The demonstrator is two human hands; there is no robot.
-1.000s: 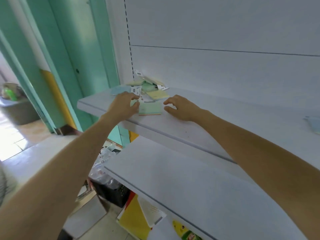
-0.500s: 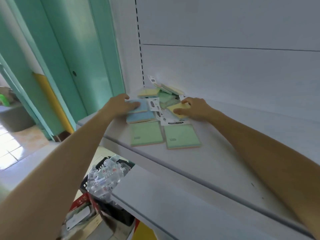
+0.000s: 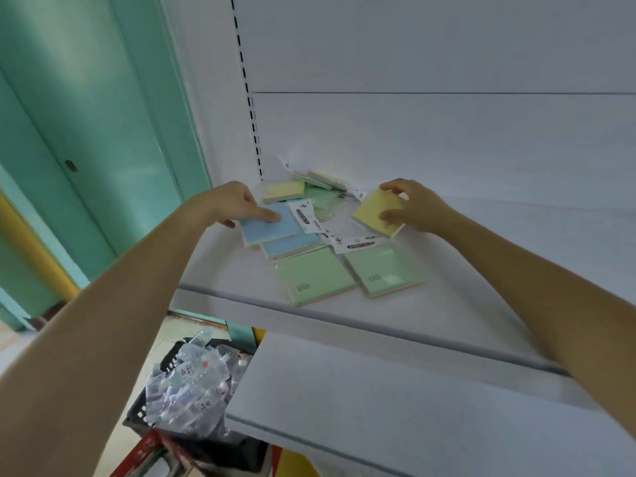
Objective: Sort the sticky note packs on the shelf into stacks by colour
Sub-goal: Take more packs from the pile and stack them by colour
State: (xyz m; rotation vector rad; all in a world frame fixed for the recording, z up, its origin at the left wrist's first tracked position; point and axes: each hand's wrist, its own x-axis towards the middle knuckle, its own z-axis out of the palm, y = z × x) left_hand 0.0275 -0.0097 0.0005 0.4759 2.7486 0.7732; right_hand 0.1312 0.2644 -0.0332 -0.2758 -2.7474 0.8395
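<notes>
Sticky note packs (image 3: 309, 222) lie scattered at the back left corner of a white shelf (image 3: 464, 304), beside the wall panel with its slotted upright. The person's left hand (image 3: 230, 203) presses a blue pack (image 3: 270, 223) flat, index finger stretched along its top edge, thumb tucked under the near corner; a second blue pack (image 3: 292, 244) lies just below, partly covered. The right hand (image 3: 418, 206) grips a yellow pack (image 3: 377, 213) tilted off the shelf, fingers curled over the far edge and thumb on its face. Two green packs (image 3: 315, 275) rest side by side nearer the shelf lip, with more yellow and green packs heaped behind. A crate of plastic bottles (image 3: 192, 383) sits on the floor below
</notes>
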